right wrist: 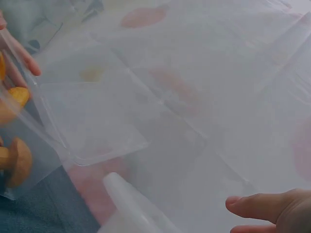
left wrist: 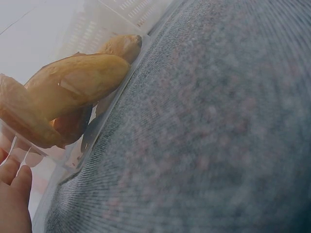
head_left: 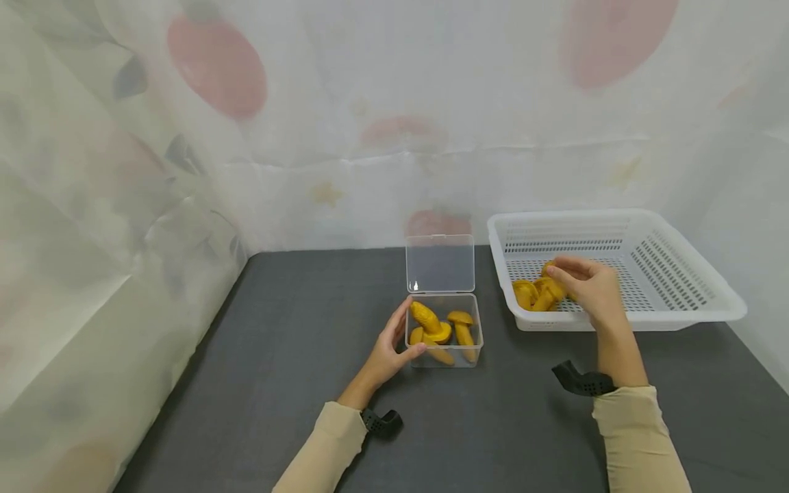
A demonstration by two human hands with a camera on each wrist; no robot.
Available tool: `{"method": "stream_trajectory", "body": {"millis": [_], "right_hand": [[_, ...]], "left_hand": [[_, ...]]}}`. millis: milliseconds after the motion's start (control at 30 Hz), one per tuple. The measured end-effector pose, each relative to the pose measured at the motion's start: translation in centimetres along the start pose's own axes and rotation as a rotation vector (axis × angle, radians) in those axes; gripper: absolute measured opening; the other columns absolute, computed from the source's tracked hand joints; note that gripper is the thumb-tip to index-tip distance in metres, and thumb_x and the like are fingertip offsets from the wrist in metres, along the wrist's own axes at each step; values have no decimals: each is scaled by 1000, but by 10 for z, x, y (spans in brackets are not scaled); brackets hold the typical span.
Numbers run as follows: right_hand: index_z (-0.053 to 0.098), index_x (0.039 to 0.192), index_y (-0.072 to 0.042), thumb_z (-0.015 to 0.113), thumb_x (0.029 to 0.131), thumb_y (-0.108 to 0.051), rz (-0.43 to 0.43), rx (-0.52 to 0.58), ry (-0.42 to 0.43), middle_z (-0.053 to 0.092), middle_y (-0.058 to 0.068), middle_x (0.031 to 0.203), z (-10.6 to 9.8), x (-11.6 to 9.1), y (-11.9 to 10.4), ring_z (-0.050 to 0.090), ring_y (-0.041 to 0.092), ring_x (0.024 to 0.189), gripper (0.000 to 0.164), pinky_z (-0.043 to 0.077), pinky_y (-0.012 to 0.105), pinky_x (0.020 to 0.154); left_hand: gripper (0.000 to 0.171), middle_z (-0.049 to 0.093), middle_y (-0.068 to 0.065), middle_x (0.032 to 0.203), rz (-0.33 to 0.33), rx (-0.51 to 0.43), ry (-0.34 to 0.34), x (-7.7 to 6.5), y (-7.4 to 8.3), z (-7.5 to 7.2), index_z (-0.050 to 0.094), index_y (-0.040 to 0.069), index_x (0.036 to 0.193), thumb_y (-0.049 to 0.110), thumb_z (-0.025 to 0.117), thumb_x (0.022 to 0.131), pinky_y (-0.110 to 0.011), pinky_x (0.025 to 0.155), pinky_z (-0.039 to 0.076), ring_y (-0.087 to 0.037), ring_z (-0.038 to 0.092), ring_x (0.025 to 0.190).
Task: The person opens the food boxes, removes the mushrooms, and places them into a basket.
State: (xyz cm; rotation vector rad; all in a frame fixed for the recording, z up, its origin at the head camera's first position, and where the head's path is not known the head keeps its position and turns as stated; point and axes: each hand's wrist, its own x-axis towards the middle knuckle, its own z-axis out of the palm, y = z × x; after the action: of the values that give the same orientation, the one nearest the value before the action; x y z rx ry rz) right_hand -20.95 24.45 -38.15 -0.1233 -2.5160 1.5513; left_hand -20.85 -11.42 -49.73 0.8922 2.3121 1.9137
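In the centre of the head view, a clear box point(head_left: 479, 325) sits on a dark grey tabletop point(head_left: 296, 356); its clear lid point(head_left: 440, 263) stands open at the far edge; inside lie yellow mushrooms, one with its stem point(head_left: 425, 315) slanting to the upper left, another point(head_left: 462, 332) at the right side, and a third along the near left. The left hand point(head_left: 394, 341) holds the box at its left side, the thumb at the near left corner and the fingers along the left wall.

To the right of the frame, a white basket point(head_left: 684, 316) with slotted walls holds more yellow mushrooms point(head_left: 547, 293) in its left part; the right hand point(head_left: 585, 281) reaches over the near rim, its thumb and forefinger close together at the topmost mushroom; whether they pinch it cannot be told, and the right wrist view shows only part of the hand, at lower right. The two hands are well apart; each wrist bears a black strap point(head_left: 582, 382) beside a beige sleeve point(head_left: 637, 431); a pale sheet point(head_left: 345, 82) with pink shapes fills the top of the frame.
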Motion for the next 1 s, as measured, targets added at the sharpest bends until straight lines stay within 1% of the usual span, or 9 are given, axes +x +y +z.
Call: {"method": "stream_trajectory", "body": {"millis": [167, 300, 367, 533, 600, 700, 800, 933, 1000], "right_hand": [[61, 127, 2, 64, 92, -38, -49, -39, -28, 51, -43, 85, 7, -3, -3, 48, -23, 87, 54, 43, -1, 74], [61, 128, -1, 63, 92, -41, -64, -53, -61, 50, -41, 91, 11, -8, -7, 49, -26, 88, 54, 41, -2, 77], [61, 128, -1, 63, 92, -40, -79, -45, -74, 53, -40, 92, 13, -10, -10, 51, -26, 88, 53, 41, -1, 78], [63, 125, -2, 63, 93, -36, -134, -47, -99, 55, -40, 92, 19, -13, -17, 53, -24, 87, 47, 44, 0, 77], [63, 125, -3, 63, 93, -35, -149, -59, -110, 54, -39, 93, 21, -15, -19, 53, -24, 86, 46, 44, 0, 77], [64, 124, -4, 64, 93, -33, -158, -51, -128, 56, -38, 93, 24, -18, -23, 55, -22, 87, 43, 46, 3, 77], [64, 125, -5, 64, 93, -32, -160, -37, -151, 66, -27, 101, 28, -20, -27, 57, -21, 88, 42, 48, 4, 77], [63, 125, -4, 65, 92, -30, -169, -10, -196, 69, -19, 106, 36, -24, -31, 58, -20, 89, 42, 49, 6, 78], [63, 125, -3, 65, 92, -28, -180, 1, -225, 69, -18, 106, 41, -25, -32, 59, -19, 90, 41, 50, 7, 79]], "left_hand": [[84, 14, -23, 161, -10, -8, -15, 1, 18, 0, 17, -1, 153, 8, 68, 88, -59, 117, 19, -41, 14, 150], [83, 14, -25, 161, -16, 1, -23, 1, 28, -1, 17, -3, 153, 12, 68, 89, -60, 117, 19, -43, 15, 149], [83, 14, -23, 161, -16, -7, -22, 1, 24, 0, 17, -1, 153, 10, 68, 88, -60, 117, 19, -42, 14, 150], [85, 14, -16, 163, -6, -10, -12, 1, 2, 1, 17, 10, 155, 8, 68, 88, -54, 120, 18, -36, 13, 152], [84, 14, -14, 164, 4, -6, -8, 1, -2, 1, 18, 14, 156, 13, 68, 89, -52, 120, 19, -35, 13, 152], [83, 15, -11, 164, 10, -14, -4, 0, -4, 1, 19, 17, 156, 23, 68, 90, -52, 120, 19, -33, 14, 152], [83, 15, -10, 164, 11, -21, -2, 0, -4, 1, 19, 18, 155, 26, 68, 90, -54, 119, 18, -32, 14, 152], [83, 15, -10, 164, -3, -18, -3, 1, -4, 1, 19, 17, 156, 18, 68, 89, -53, 120, 18, -31, 14, 152], [84, 14, -11, 164, -12, -14, -5, 1, -3, 1, 18, 15, 156, 12, 68, 88, -54, 120, 18, -32, 14, 152]]}}
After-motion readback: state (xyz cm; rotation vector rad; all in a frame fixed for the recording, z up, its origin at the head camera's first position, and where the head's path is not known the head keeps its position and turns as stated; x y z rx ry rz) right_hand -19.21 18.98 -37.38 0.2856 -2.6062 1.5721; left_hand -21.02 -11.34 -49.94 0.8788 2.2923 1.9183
